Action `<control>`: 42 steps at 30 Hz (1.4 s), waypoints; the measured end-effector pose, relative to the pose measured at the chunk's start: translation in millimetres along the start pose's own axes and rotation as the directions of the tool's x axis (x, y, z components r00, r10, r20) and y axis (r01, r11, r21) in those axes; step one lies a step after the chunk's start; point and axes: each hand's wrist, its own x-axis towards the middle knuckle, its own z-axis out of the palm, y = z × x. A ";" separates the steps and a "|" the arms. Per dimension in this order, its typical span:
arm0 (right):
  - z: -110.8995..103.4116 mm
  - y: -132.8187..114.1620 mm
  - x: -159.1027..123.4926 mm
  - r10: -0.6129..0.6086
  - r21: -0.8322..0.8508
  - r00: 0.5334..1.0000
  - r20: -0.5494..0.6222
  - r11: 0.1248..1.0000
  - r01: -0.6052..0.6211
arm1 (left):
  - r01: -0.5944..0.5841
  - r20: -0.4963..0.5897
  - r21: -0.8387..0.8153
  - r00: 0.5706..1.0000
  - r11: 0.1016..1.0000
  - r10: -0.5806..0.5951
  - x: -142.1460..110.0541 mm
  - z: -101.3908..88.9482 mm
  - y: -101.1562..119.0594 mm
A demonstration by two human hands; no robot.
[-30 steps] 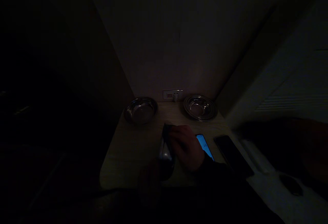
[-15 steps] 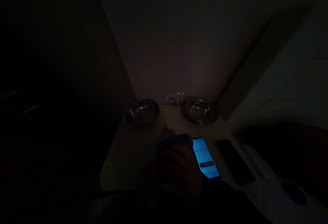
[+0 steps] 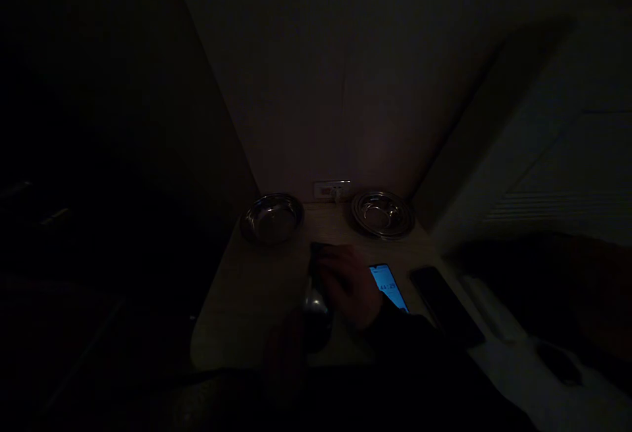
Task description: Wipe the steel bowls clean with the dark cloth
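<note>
The scene is very dark. My right hand (image 3: 351, 287) reaches over the middle of the small table, its fingers closed on a dark cloth (image 3: 316, 251). Below those fingers is a shiny metal-looking piece (image 3: 316, 301), perhaps a tilted bowl; most of its outline is lost in shadow. My left hand (image 3: 285, 353) is a dim shape at the left side of this shiny piece, seeming to grip it, though its fingers hardly show. A lit phone (image 3: 388, 282) with timer digits lies to the right, partly covered by my right sleeve.
One metal bowl (image 3: 272, 220) stands at the back left of the table (image 3: 237, 307), and stacked metal bowls (image 3: 382, 215) at the back right. Behind them is a wall socket (image 3: 332, 189) with a plug. A dark phone (image 3: 447, 307) and a dark oval object (image 3: 559, 363) lie right.
My right hand has moved up and away from my body with the cloth, uncovering the shiny metal piece. My sleeve now hides more of the lit phone. The view has shifted slightly.
</note>
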 end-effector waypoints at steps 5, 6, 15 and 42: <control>3.1 20.1 3.1 0.222 0.221 0.970 -0.094 0.955 -0.197 | -0.004 -0.012 0.035 1.000 0.999 0.004 6.3 -2.4 1.1; 3.1 20.8 -2.2 0.271 0.255 0.956 -0.108 0.937 -0.237 | -0.003 -0.022 0.045 1.000 0.999 0.004 4.9 -4.9 -0.2; 0.0 9.4 -28.4 0.373 0.277 0.918 -0.130 0.903 -0.328 | 0.017 -0.163 0.158 0.987 0.987 0.009 -16.8 -11.4 -12.8; -19.1 -11.7 -11.7 -0.160 -0.210 0.985 0.058 0.963 0.169 | 0.057 -0.134 0.285 0.991 0.957 -0.019 5.2 0.5 1.5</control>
